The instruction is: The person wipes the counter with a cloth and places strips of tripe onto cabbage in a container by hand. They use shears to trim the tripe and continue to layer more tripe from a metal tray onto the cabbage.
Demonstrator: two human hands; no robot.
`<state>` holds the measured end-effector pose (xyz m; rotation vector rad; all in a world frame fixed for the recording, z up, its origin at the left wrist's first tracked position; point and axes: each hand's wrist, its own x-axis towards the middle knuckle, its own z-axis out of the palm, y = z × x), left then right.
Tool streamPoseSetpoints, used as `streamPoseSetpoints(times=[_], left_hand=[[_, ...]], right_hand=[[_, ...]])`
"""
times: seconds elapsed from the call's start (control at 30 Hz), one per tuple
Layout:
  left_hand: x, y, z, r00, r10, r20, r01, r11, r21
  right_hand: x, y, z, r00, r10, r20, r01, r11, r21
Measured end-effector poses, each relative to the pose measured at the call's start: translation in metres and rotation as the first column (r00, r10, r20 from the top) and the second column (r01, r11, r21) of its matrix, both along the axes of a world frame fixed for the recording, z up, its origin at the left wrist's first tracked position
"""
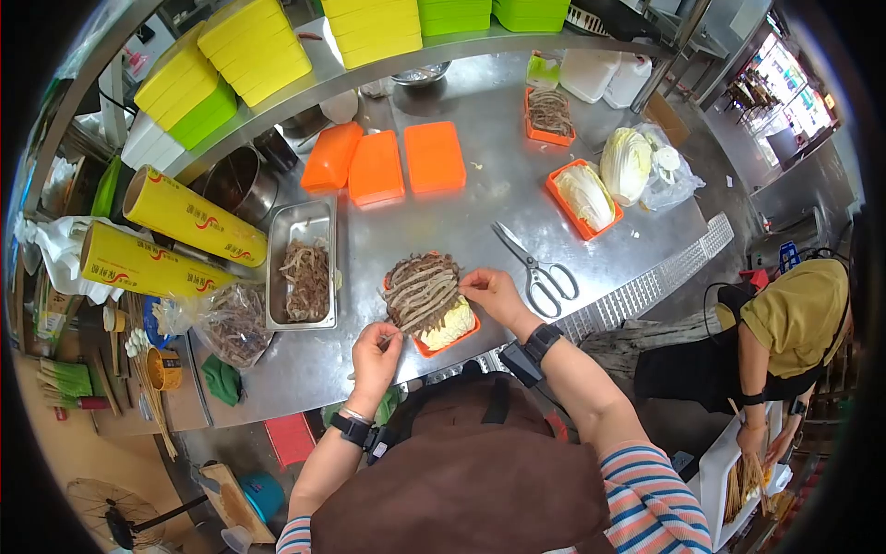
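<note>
An orange tray (449, 348) holds pale yellow cabbage (452, 323) with grey-brown strips, which look like tripe (420, 288), laid in rows over it. My left hand (377, 360) is closed at the near left corner of the tray, its fingertips pinching the end of a strip. My right hand (494, 294) pinches at the right ends of the strips, fingers together. Left of the tray, a steel pan (303, 222) holds more loose strips. Scissors (537, 272) lie with blades parted, right of my right hand.
Orange trays (434, 157) lie at the back. To the right are a cabbage-filled tray (585, 198), a whole cabbage (626, 166) and a strip-filled tray (549, 115). Cling film rolls (194, 214) and a plastic bag (233, 323) lie left. A co-worker (784, 323) handles sticks at right.
</note>
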<state>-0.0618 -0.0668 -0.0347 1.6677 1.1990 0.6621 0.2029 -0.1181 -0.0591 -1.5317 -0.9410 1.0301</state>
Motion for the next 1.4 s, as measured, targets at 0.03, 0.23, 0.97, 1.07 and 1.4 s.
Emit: streamPoseSetpoints(times=[0.03, 0.23, 0.97, 1.07, 1.4], left_hand=[[0.001, 0.000, 0.002, 1.000, 0.014, -0.009, -0.014, 1.000, -0.008], [0.006, 0.002, -0.006, 0.994, -0.005, 0.107, 0.020, 0.990, -0.142], [0.002, 0.005, -0.017, 0.973, -0.029, 0.230, 0.082, 0.971, -0.225], [0.001, 0.009, -0.023, 0.968, -0.062, 0.244, 0.125, 0.959, -0.255], [-0.005, 0.009, -0.006, 0.958, -0.097, 0.270, 0.193, 0.915, -0.355]], right_hand=[[-0.001, 0.000, -0.003, 0.995, -0.020, -0.098, 0.022, 1.000, 0.015], [0.000, 0.002, -0.004, 0.998, 0.049, 0.049, -0.045, 0.996, -0.081], [-0.016, 0.010, 0.031, 0.655, 0.073, 0.752, -0.124, 0.992, 0.012], [-0.006, 0.004, 0.033, 0.722, 0.099, 0.685, -0.100, 0.994, -0.038], [0.075, -0.081, 0.036, 0.383, 0.107, 0.918, 0.388, 0.882, -0.265]])
